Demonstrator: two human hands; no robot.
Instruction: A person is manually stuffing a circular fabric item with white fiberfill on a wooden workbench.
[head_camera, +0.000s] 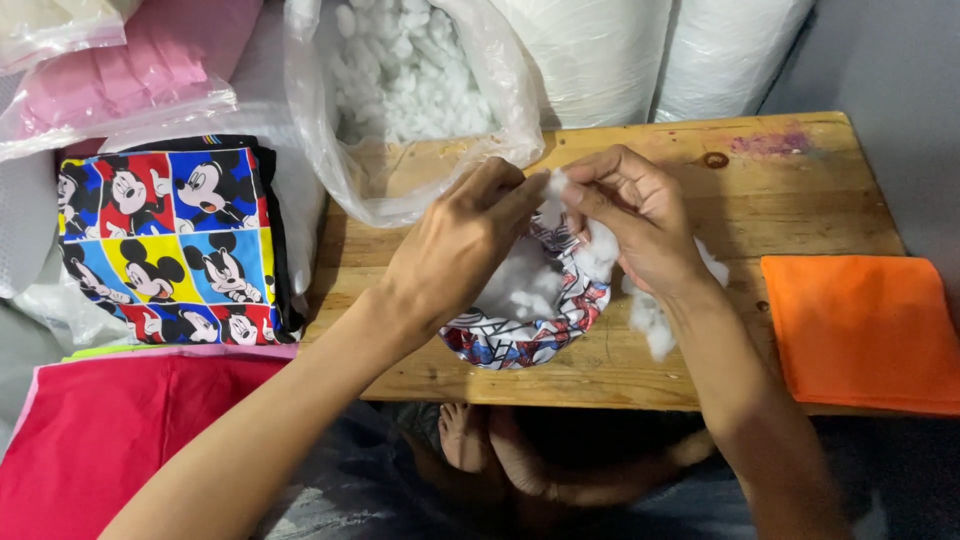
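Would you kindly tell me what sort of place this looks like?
Probably a small home sewing or pillow-making workshop: a clear bag of white stuffing, folded printed fabric, and a low wooden table worked at from the floor.

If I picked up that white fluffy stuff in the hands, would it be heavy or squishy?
Probably very light: the white stuffing looks airy and wispy. It likely squashes easily, since the left hand and right hand pinch a tuft between fingertips. It probably pulls apart, as loose clumps lie on the wooden board beside the printed fabric cover.

Two bare forearms, sleeveless within view; left hand (455, 255) and right hand (640, 215) without gloves, rings or watch; bare feet (490, 445) beneath.
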